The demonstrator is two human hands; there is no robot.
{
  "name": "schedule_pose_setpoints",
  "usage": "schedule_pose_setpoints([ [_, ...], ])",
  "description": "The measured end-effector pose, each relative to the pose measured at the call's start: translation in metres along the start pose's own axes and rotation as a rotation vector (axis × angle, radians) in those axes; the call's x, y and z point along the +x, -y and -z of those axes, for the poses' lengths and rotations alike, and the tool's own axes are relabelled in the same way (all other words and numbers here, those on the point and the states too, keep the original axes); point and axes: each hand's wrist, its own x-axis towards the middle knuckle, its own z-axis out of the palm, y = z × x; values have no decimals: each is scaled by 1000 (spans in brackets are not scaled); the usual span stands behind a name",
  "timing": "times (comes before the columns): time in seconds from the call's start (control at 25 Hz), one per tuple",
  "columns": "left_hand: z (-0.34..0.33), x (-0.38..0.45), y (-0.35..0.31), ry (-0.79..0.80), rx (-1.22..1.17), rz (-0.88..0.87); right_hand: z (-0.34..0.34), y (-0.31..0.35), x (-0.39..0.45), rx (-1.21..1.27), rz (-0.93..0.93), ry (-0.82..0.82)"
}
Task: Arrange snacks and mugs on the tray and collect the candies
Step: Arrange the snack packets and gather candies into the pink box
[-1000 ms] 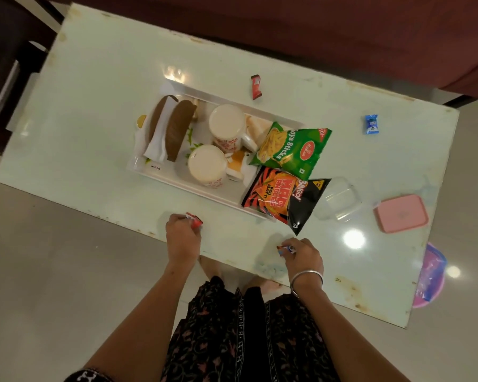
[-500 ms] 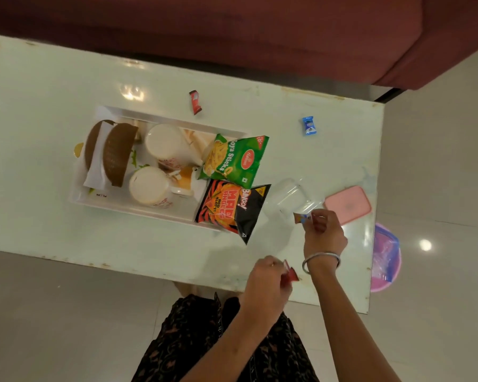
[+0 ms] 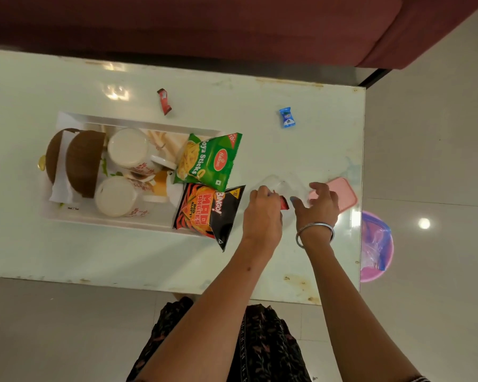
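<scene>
Left hand [image 3: 262, 213] pinching red candy [image 3: 284, 203] over clear plastic container [image 3: 278, 186], just right of tray. Right hand [image 3: 319, 206] hovering beside it, fingers spread and loose, holding nothing visible; pink lid [image 3: 342, 195] partly under it. White tray [image 3: 138, 124] carrying two mugs [image 3: 127, 153], green Soya Sticks packet [image 3: 211, 161], black Mad Angles packet [image 3: 207, 210]. Second red candy [image 3: 164, 101] and blue candy [image 3: 286, 117] lying on table [image 3: 260, 86], beyond tray, well apart.

Green soya-sticks packet [image 3: 209, 161], black-and-orange striped chips packet [image 3: 209, 213], red candy [image 3: 164, 101], blue candy [image 3: 286, 117], pink lid [image 3: 342, 194].
</scene>
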Motion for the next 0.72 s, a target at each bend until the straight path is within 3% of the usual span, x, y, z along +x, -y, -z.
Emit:
schedule_pose_setpoints([
  [0.36, 7, 6, -5, 3, -123, 36, 1, 3, 20, -75, 54, 152],
  [0.56, 34, 5, -6, -113, -251, -29, -1, 35, 39, -24, 143, -11],
  [0.72, 57, 15, -2, -203, -323, -96, -24, 72, 83, -230, 357, 242],
])
